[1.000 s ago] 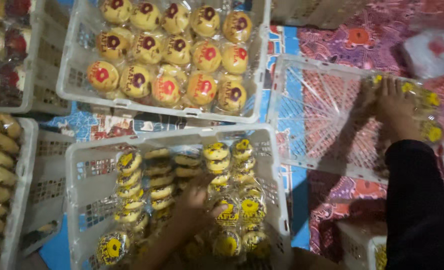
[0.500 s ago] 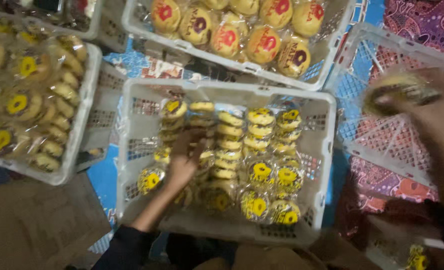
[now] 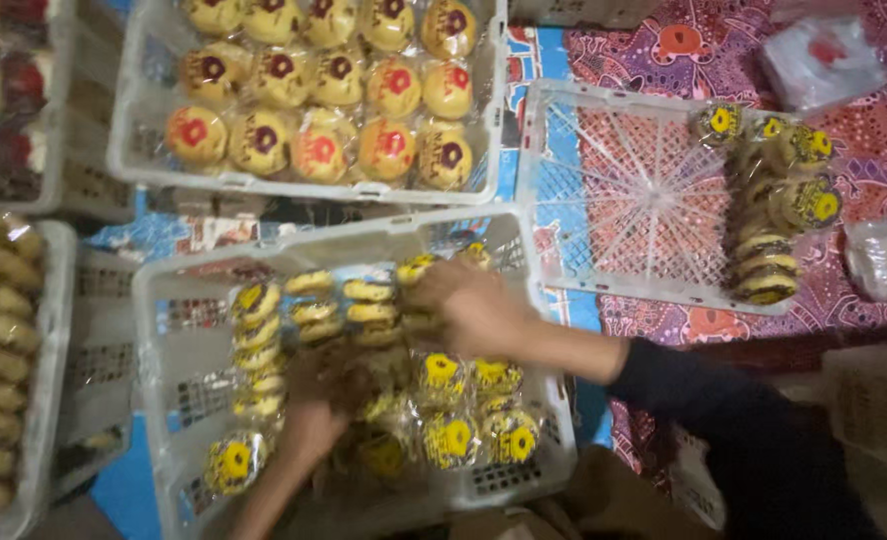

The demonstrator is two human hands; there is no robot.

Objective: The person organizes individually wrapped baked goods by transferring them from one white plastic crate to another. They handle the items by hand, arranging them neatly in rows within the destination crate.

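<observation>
Reaching into crate (image 3: 164, 300), both hands (image 3: 474, 305) on wrapped buns (image 3: 369, 300)

A patterned cloth (image 3: 844, 150) in purple, red and pink covers the floor on the right. A blue printed sheet (image 3: 129, 480) lies under the crates at the left and middle. Brown cardboard (image 3: 604, 500) shows at the bottom edge. The light is dim and warm, with blurred edges.

My one camera sits on my head and looks almost straight down, close over the white crate (image 3: 164, 300) in front of me. It takes in both my forearms, the neighbouring crates and the patterned cloth (image 3: 864, 130) at right.
</observation>
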